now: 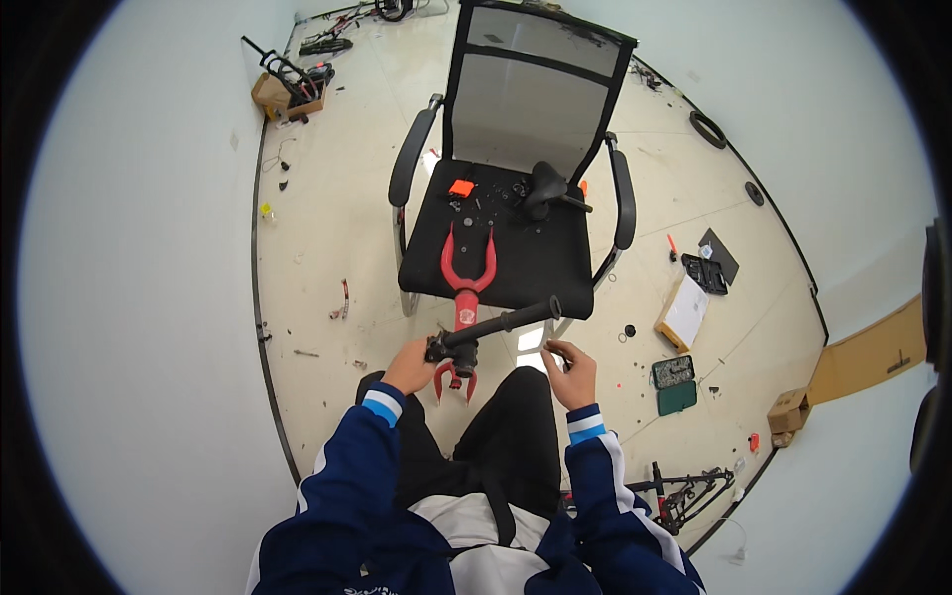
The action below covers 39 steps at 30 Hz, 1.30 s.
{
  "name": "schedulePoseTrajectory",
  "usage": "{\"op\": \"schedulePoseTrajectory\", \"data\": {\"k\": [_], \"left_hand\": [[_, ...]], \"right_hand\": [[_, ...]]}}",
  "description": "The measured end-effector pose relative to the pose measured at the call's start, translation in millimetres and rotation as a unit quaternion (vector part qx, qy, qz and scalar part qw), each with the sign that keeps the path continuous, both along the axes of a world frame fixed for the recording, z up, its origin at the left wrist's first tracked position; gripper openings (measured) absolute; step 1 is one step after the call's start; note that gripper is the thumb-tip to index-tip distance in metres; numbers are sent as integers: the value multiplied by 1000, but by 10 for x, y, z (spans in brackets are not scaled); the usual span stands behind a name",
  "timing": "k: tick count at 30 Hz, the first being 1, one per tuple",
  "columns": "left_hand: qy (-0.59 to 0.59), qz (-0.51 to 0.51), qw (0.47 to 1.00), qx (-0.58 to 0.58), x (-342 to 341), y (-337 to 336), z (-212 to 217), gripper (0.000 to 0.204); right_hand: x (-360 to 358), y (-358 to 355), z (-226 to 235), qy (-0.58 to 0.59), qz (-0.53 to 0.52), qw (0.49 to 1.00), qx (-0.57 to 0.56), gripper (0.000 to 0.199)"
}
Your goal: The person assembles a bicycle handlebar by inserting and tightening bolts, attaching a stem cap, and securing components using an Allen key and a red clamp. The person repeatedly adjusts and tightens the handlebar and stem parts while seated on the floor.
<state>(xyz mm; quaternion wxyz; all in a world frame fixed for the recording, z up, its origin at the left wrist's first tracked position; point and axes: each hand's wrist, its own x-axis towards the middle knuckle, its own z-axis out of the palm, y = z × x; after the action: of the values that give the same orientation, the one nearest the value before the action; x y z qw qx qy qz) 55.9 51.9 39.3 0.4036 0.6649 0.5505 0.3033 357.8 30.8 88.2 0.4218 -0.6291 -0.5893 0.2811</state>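
A black bar, gripped by the left hand, appears joined to a red fork at that hand's one o'clock; the right hand is curled, contents unclear; the saddle is left unfitted.

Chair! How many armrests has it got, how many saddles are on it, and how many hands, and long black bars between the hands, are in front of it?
Hands: 2 (left hand and right hand)
Black bar: 1
Armrests: 2 (left armrest and right armrest)
Saddle: 1
Total: 6
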Motion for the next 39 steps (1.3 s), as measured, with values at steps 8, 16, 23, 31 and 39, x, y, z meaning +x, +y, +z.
{"op": "schedulePoseTrajectory", "data": {"k": [8, 16, 23, 31, 39], "left_hand": [[219, -27, 956, 193, 12, 106, 420, 30], [220, -43, 960, 171, 83, 27, 467, 33], [162, -50, 973, 157, 241, -47, 731, 64], [260, -21, 954, 151, 370, 17, 557, 51], [252, -26, 947, 200, 347, 79, 485, 53]], "right_hand": [[734, -9, -941, -53, -18, 993, -102, 25], [528, -638, -1240, 112, -55, 976, -177, 28], [387, -533, -766, 145, -40, 978, -146, 29], [1, -670, -707, 162, 15, 978, -128, 27], [-289, -636, -653, 490, -29, 840, -230, 27]]}}
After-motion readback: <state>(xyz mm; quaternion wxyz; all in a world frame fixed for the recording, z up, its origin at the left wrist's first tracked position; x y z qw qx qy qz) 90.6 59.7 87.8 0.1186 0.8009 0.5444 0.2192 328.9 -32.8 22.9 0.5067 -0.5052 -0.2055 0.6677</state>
